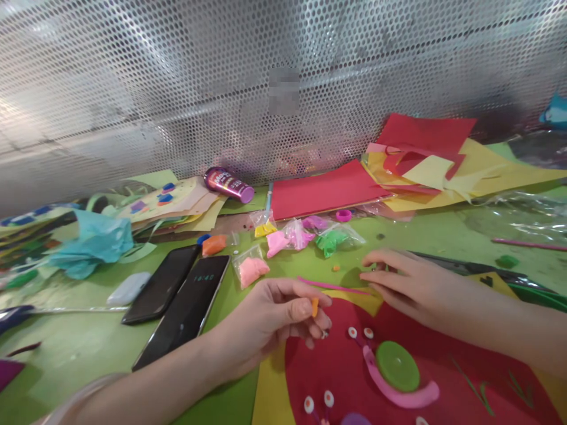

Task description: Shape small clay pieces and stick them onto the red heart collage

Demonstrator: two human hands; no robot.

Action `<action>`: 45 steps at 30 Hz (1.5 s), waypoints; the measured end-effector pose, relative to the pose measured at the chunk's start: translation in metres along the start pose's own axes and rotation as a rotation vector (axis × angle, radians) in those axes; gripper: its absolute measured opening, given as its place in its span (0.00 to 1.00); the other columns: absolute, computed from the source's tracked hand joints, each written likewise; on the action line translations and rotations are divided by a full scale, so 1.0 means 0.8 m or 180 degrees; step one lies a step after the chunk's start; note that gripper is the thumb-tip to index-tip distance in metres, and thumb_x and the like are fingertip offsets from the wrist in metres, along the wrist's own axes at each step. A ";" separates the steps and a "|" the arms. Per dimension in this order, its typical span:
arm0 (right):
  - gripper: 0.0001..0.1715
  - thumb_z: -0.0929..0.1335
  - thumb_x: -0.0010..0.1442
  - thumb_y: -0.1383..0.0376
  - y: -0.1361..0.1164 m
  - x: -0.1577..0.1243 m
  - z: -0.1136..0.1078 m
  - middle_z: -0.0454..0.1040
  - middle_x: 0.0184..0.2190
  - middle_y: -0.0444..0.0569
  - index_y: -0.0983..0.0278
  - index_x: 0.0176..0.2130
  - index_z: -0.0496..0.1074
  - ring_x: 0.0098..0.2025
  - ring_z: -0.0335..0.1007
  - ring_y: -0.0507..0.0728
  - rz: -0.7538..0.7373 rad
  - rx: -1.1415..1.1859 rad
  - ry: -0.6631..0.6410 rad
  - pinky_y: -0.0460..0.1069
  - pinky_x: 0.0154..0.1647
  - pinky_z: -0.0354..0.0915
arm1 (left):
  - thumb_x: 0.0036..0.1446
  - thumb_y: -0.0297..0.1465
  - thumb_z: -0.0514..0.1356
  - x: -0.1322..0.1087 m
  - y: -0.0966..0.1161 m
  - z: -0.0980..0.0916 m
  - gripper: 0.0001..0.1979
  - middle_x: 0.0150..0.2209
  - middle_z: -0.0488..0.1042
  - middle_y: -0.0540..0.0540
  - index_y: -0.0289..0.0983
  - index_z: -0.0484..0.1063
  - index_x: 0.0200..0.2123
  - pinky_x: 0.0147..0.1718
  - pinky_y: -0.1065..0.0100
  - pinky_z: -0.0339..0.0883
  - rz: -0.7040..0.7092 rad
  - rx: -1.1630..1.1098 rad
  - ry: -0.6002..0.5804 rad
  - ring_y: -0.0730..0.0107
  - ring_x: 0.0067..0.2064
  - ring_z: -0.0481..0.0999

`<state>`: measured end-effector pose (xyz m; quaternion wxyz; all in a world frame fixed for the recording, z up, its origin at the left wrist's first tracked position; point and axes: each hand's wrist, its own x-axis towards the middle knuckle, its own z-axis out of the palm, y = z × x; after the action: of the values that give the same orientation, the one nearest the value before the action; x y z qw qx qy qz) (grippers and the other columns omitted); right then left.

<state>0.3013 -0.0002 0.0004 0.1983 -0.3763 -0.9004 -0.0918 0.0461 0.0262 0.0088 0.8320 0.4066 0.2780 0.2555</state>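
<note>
Two hands: both over the red sheet (pixel 345 366).
Left hand (pixel 274 319): fingertips pinched shut on a small orange clay bit (pixel 315 306), held just above the sheet.
Right hand (pixel 407 283): flat, fingers spread, holding nothing, touching the pink stick (pixel 332 287).
Snail (pixel 398 378): near (green disc, pink body).
Advice: pinch lightly, or the clay will likely squash.

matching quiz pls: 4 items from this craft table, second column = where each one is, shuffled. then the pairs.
Column 1:
1. orange clay piece
2. purple tube
3. green disc
4. two phones

Column 2:
A. lying on its side at the foot of the perforated metal wall
B. pinched in the left hand fingertips
C. side by side on the green table, left of the hands
D. on the pink clay snail body, on the red paper

Pairs: 1-B, 2-A, 3-D, 4-C

The right hand lies flat on the table, holding nothing.
</note>
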 end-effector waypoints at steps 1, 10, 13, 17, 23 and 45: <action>0.19 0.55 0.65 0.69 -0.001 0.000 -0.001 0.69 0.41 0.57 0.67 0.40 0.72 0.42 0.69 0.59 -0.0003 0.0007 -0.0009 0.54 0.39 0.69 | 0.44 0.33 0.71 -0.001 0.000 0.000 0.10 0.26 0.78 0.46 0.33 0.79 0.30 0.25 0.78 0.68 -0.0025 0.0015 -0.0002 0.77 0.25 0.75; 0.17 0.56 0.64 0.69 0.007 -0.002 0.009 0.70 0.40 0.55 0.65 0.39 0.72 0.40 0.69 0.58 0.0053 0.0108 0.0110 0.53 0.37 0.69 | 0.41 0.33 0.72 0.002 -0.001 0.000 0.12 0.25 0.78 0.46 0.33 0.78 0.29 0.26 0.77 0.69 -0.0041 -0.0028 0.0029 0.77 0.24 0.74; 0.18 0.57 0.62 0.72 0.010 -0.002 0.011 0.70 0.40 0.55 0.65 0.43 0.72 0.41 0.70 0.57 0.0096 0.0153 0.0103 0.52 0.38 0.70 | 0.40 0.33 0.72 0.003 -0.003 0.000 0.12 0.24 0.77 0.47 0.33 0.76 0.27 0.27 0.77 0.68 -0.0010 -0.0080 0.0038 0.77 0.25 0.74; 0.22 0.56 0.58 0.75 0.009 -0.005 0.007 0.70 0.41 0.55 0.64 0.46 0.72 0.40 0.69 0.57 0.0088 0.0145 -0.0004 0.51 0.36 0.70 | 0.39 0.33 0.73 0.003 -0.003 0.000 0.13 0.24 0.76 0.49 0.33 0.75 0.27 0.27 0.77 0.68 0.0019 -0.0117 0.0041 0.78 0.25 0.73; 0.20 0.56 0.59 0.75 0.005 -0.006 0.002 0.69 0.43 0.58 0.67 0.42 0.73 0.42 0.69 0.58 0.0138 0.0195 -0.0023 0.53 0.38 0.69 | 0.41 0.32 0.72 0.002 0.000 0.002 0.12 0.24 0.75 0.50 0.33 0.74 0.26 0.27 0.77 0.68 -0.0015 -0.0106 0.0059 0.79 0.25 0.73; 0.13 0.63 0.60 0.56 -0.009 0.008 -0.014 0.71 0.27 0.48 0.60 0.33 0.71 0.30 0.69 0.55 0.1330 0.0886 0.0196 0.49 0.29 0.68 | 0.42 0.33 0.72 0.005 -0.005 -0.001 0.12 0.24 0.76 0.49 0.34 0.73 0.26 0.27 0.77 0.67 0.0058 -0.0054 -0.0022 0.78 0.25 0.74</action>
<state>0.2950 -0.0045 0.0134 0.2902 -0.5203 -0.8006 0.0646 0.0495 0.0270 0.0040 0.8340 0.4029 0.2691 0.2640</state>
